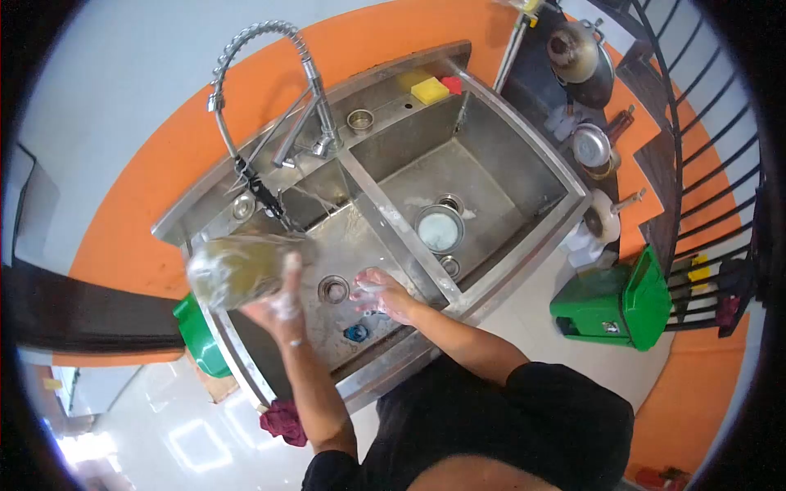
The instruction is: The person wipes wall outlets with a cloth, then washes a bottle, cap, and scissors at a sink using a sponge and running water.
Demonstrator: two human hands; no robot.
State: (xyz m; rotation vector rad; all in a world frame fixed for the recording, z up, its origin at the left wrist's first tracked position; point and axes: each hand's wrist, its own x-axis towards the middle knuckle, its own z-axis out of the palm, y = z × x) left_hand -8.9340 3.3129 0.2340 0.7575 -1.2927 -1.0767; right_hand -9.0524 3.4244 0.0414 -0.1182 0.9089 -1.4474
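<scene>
My left hand (282,311) holds up a round, shiny, olive-tinted vessel (237,270) over the left rim of the sink. Suds streak the vessel, and motion blur hides its exact kind. The thumb shows on its near side; the other fingers are mostly hidden. My right hand (385,295), wet with foam, hovers over the left basin (348,237) with its fingers apart and nothing in them. Below the hands, a small blue object (355,332), perhaps a scrubber, lies near the drain (333,289). Behind the vessel, the spring-hose faucet (266,196) hangs over this basin.
In the right basin (499,180) stands a small metal bowl (440,228) of whitish liquid. A yellow sponge (430,91) and a red one (451,84) sit on the back ledge. A maroon cloth (283,422) hangs at the front corner; a green bin (614,303) stands right.
</scene>
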